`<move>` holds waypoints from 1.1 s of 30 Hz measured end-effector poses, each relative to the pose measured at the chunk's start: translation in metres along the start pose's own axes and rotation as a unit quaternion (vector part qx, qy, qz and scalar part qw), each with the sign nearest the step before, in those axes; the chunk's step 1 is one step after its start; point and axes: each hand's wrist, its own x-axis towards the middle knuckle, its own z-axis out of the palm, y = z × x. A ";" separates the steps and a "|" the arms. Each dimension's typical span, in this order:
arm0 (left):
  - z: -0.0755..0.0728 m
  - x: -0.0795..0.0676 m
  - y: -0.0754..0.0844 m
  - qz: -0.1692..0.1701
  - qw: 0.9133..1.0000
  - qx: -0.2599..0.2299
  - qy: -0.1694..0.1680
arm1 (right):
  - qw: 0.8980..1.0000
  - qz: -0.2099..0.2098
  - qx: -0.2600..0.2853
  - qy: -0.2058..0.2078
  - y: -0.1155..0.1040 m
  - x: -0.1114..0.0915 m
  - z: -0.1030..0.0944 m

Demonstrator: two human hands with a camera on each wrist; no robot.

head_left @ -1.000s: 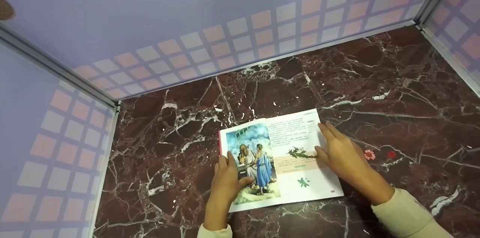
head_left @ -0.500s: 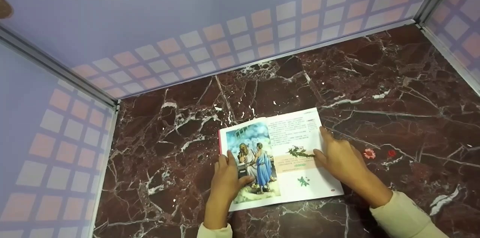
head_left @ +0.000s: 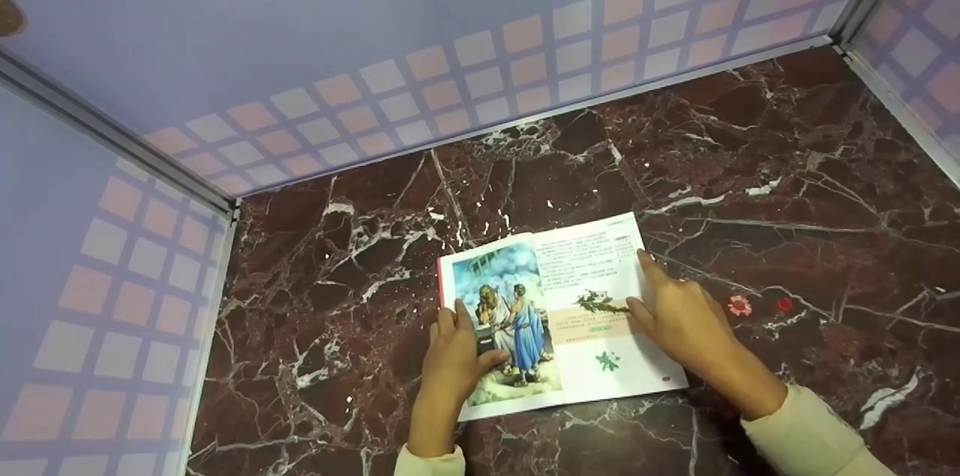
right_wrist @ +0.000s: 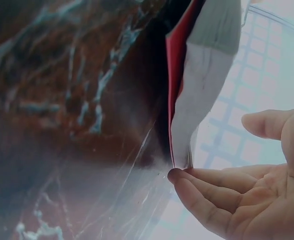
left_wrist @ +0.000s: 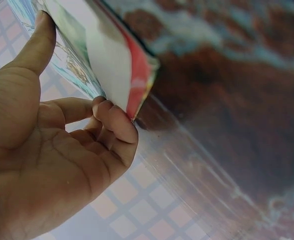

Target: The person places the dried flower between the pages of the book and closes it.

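One book [head_left: 559,318], spread wide, at 5 o'clock. Left hand [head_left: 450,363], on book's 8 o'clock edge, grips it: thumb on picture page, fingers curled at cover. Right hand [head_left: 686,322], on 3 o'clock edge: fingers nearly straight, tips touching book. Pink flower [head_left: 739,305], red flower [head_left: 784,305] on counter [head_left: 337,356], farther toward 3 o'clock.

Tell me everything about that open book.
The book is open, with paper-looking pages and a red cover edge. Its left page shows two robed figures, one in blue; the right page has printed text, a peach band and green pictures. It is angled, on or over a dark, veined surface. The left hand grips its left edge; fingertips of the right hand touch its right edge.
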 end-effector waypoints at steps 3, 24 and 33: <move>0.000 -0.001 0.000 -0.001 1.000 0.002 0.000 | 1.000 -0.002 -0.001 0.004 -0.001 -0.001 0.000; 0.000 -0.001 0.000 -0.005 1.000 0.008 0.001 | 0.993 -0.053 0.049 0.095 -0.016 -0.006 -0.006; 0.001 0.001 0.000 0.001 1.000 0.004 0.003 | 0.984 -0.080 0.093 0.133 -0.023 -0.006 -0.010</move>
